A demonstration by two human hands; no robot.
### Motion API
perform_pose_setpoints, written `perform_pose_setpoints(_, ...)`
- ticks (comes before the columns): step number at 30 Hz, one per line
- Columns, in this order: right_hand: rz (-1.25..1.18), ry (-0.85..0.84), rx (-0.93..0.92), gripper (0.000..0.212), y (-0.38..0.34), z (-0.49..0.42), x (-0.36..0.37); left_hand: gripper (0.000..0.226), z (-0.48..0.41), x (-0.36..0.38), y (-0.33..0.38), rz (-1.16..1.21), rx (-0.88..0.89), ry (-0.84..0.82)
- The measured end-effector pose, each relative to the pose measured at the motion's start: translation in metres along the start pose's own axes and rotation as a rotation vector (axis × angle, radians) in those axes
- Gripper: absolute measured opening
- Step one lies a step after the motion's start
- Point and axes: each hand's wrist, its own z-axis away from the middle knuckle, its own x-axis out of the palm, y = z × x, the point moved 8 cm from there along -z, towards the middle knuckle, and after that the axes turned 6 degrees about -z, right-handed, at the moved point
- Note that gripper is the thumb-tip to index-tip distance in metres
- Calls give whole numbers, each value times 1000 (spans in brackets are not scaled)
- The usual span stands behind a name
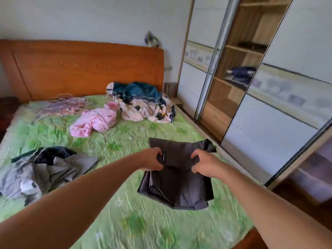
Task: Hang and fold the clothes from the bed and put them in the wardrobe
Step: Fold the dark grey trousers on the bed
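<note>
Your left hand [152, 159] and right hand [203, 163] both grasp the dark grey garment [176, 186], fingers curled into its upper part, one hand on each side of a small black label. The garment is folded in layers and hangs from your hands above the right side of the bed [125, 221], near the wardrobe [233, 108]. On the green bedspread lie a crumpled pink garment [95, 122], a heap of teal and floral clothes [142, 103] by the wooden headboard [86, 69], and a grey and black pile [45, 168] at the left. The wardrobe's sliding door stands open on wooden shelves, and a dark blue folded item [240, 74] rests on one shelf.
</note>
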Motion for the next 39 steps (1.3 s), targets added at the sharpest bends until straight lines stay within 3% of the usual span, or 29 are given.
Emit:
perform_pose_setpoints(7,-24,148,21,51,-21,106,-175,56,21,-107,152,-142,158,42)
perform_pose_setpoints(13,-60,315,40,57,28,189,-289,56,32,-141,304,-211,289,80)
perform_pose_setpoints(22,-102,517,111,60,198,303,-430,47,20,-77,550,-244,426,46)
perform_pose_setpoints(27,-122,545,190,66,301,332,-489,43,-10,-24,661,-226,457,-35)
perform_pose_setpoints(33,-149,572,230,64,391,306,-550,29,-83,13,742,-217,452,-112)
perform_pose_setpoints(39,-146,533,236,67,454,229,-600,31,-189,25,788,-214,405,-133)
